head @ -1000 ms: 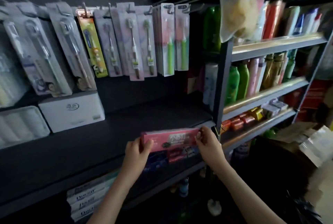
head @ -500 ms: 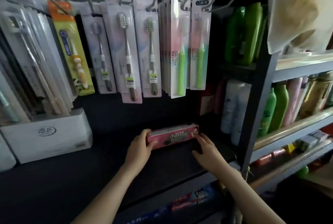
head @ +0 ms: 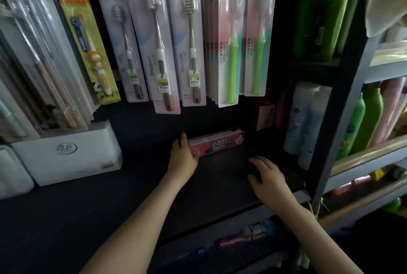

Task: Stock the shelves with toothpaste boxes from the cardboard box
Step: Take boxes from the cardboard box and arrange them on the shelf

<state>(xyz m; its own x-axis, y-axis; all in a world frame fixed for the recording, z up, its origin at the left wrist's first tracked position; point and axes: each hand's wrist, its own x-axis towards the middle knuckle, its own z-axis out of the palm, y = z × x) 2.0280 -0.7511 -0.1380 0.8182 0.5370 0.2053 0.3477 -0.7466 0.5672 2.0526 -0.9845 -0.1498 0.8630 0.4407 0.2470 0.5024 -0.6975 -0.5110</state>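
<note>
On shelf (head: 132, 188), left hand (head: 182, 160) fingers pinched pink toothpaste box (head: 218, 142) at left end; right hand (head: 267, 178) fingers spread, apart from it.

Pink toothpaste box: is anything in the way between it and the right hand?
Nothing visible. Only bare dark shelf lies between the right hand and the pink toothpaste box, which the left hand grips at its left end.
</note>
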